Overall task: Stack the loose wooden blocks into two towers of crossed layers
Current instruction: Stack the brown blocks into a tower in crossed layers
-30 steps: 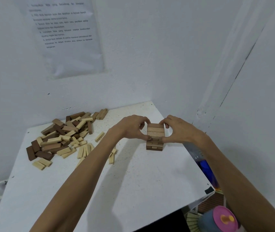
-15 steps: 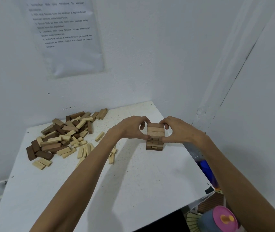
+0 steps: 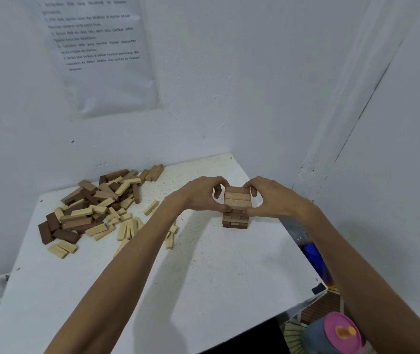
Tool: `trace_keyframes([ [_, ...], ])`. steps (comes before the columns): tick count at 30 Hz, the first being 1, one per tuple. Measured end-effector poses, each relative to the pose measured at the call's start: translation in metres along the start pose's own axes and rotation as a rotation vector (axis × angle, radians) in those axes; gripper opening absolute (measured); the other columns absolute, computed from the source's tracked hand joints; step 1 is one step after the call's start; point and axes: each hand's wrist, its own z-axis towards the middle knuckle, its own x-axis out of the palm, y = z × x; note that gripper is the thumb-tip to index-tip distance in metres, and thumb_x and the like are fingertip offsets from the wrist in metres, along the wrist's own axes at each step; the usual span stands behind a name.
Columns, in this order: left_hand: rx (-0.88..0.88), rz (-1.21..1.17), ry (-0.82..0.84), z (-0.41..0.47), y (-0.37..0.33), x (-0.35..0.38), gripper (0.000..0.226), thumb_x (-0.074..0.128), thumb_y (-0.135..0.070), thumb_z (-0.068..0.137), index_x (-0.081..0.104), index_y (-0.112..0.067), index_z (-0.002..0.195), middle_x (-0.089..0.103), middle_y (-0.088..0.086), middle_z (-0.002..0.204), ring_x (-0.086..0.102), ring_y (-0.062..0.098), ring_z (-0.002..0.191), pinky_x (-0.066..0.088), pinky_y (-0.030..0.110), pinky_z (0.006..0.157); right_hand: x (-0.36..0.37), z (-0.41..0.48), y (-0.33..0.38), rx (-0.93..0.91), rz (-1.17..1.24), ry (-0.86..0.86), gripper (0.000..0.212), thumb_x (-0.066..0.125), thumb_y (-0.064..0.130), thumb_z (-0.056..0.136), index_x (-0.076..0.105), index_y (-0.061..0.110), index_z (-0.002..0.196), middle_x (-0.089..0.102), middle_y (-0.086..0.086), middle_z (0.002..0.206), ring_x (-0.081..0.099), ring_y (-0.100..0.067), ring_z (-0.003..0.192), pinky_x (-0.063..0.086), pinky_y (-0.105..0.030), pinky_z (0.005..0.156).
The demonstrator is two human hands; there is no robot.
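Block tower (image 3: 236, 218) near the table's (image 3: 203, 277) right edge: your left hand (image 3: 198, 194) and right hand (image 3: 272, 198) each pinch its top layer.

- Tower (image 3: 237, 217): bare matt wood, pale and brown layers.
- Pile (image 3: 93, 208): the same wood, cream to dark brown.
- Table (image 3: 203, 277): white, matt, speckled.
- Sheet (image 3: 101, 52): slightly glossy printed paper.
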Motion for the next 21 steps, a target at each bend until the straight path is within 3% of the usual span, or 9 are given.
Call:
trace_keyframes([
  [4,0.002,-0.067,0.007,-0.001,0.004,0.002,0.064,0.083,-0.047,0.077,0.053,-0.032,0.132,0.058,-0.013,0.092,0.051,0.007,0.080,0.043,0.028,0.076,0.000,0.000,0.000,0.002,0.008,0.019,0.068,0.075,0.052,0.081,0.049,0.025,0.138,0.050,0.012,0.110,0.048,-0.005,0.095,0.041,-0.025,0.081],
  [8,-0.013,-0.104,0.022,-0.005,0.008,0.003,0.082,0.084,-0.046,0.078,0.043,-0.028,0.146,0.056,-0.014,0.094,0.051,0.003,0.081,0.039,0.025,0.077,-0.001,-0.003,0.000,0.024,0.017,0.021,0.090,0.075,0.058,0.080,0.032,0.026,0.154,0.050,0.014,0.112,0.047,-0.008,0.109,0.047,-0.034,0.096],
  [11,-0.027,-0.114,0.017,-0.009,0.010,0.001,0.087,0.084,-0.046,0.078,0.039,-0.028,0.150,0.056,-0.014,0.095,0.050,0.002,0.080,0.037,0.023,0.076,-0.003,-0.005,0.002,0.019,-0.002,0.000,0.095,0.075,0.062,0.079,0.030,0.026,0.155,0.049,0.013,0.113,0.046,-0.008,0.109,0.047,-0.036,0.098],
  [16,-0.034,-0.102,-0.014,-0.022,0.011,-0.005,0.081,0.081,-0.052,0.080,0.041,-0.031,0.148,0.058,-0.014,0.095,0.050,0.002,0.078,0.038,0.024,0.076,-0.007,-0.007,0.020,-0.030,-0.055,-0.061,0.082,0.071,0.063,0.082,0.039,0.029,0.149,0.043,0.015,0.120,0.041,-0.007,0.121,0.045,-0.035,0.099],
  [21,-0.051,-0.075,-0.090,-0.045,0.010,-0.014,0.054,0.072,-0.049,0.089,0.056,-0.029,0.136,0.063,-0.015,0.091,0.057,0.006,0.081,0.045,0.026,0.078,-0.002,-0.005,0.046,-0.093,-0.085,-0.124,0.064,0.067,0.057,0.087,0.052,0.028,0.142,0.047,0.010,0.131,0.039,-0.010,0.128,0.047,-0.036,0.098],
])
